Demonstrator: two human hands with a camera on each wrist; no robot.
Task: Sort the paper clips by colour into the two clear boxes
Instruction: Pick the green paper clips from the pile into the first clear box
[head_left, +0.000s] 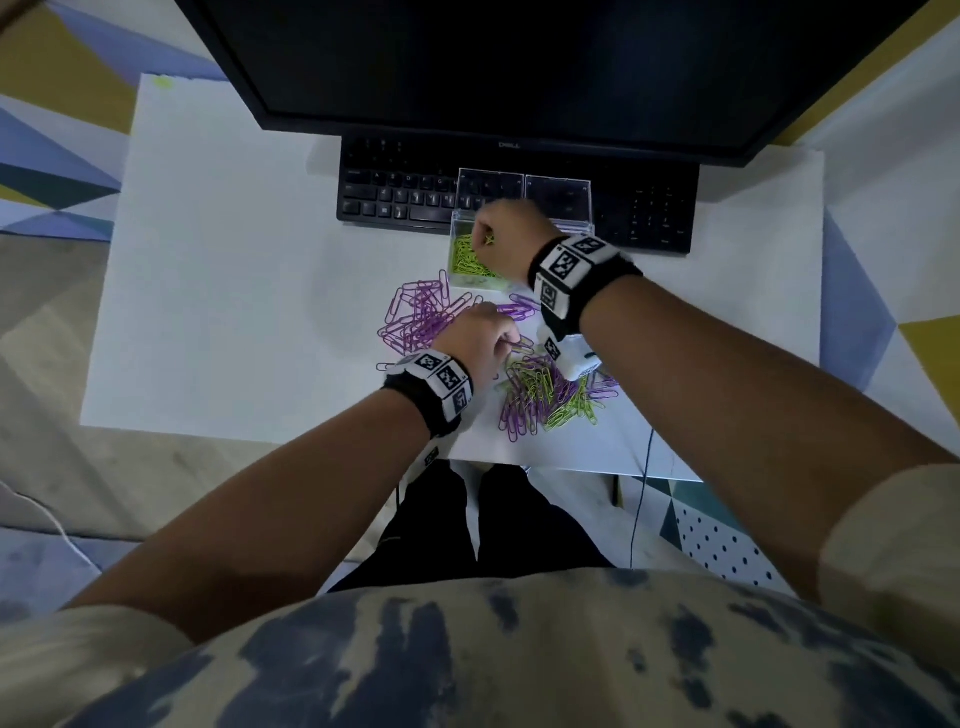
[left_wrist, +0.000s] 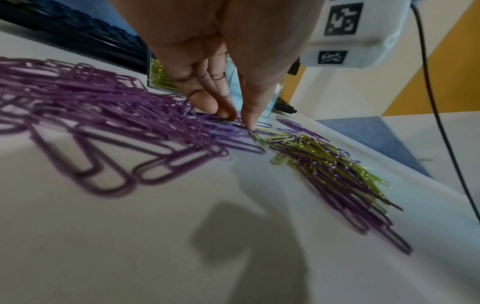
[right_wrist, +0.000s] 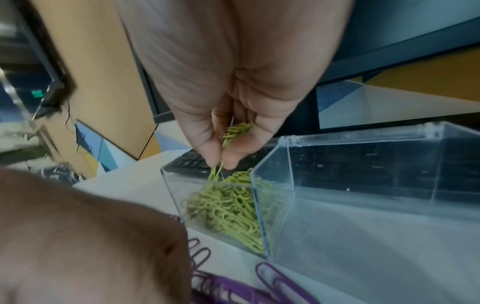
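Observation:
Two clear boxes stand side by side in front of the keyboard. The left box (head_left: 453, 249) (right_wrist: 172, 190) holds green paper clips (right_wrist: 228, 207); the right box (head_left: 563, 200) (right_wrist: 363, 164) shows no clips. My right hand (head_left: 485, 236) (right_wrist: 223, 156) hovers over the left box and pinches a small bunch of green clips (right_wrist: 236, 131). My left hand (head_left: 506, 340) (left_wrist: 240, 121) is down on the table, thumb and fingertips pinching purple clips at the edge of a purple pile (head_left: 421, 317) (left_wrist: 103, 115). A mixed purple and green pile (head_left: 550, 395) (left_wrist: 324, 164) lies nearer me.
A black keyboard (head_left: 395, 192) and a dark monitor (head_left: 519, 67) sit behind the boxes on the white table (head_left: 234, 260). Both boxes' lids (head_left: 558, 189) are tipped back onto the keyboard. A black cable (left_wrist: 439, 123) hangs at the right.

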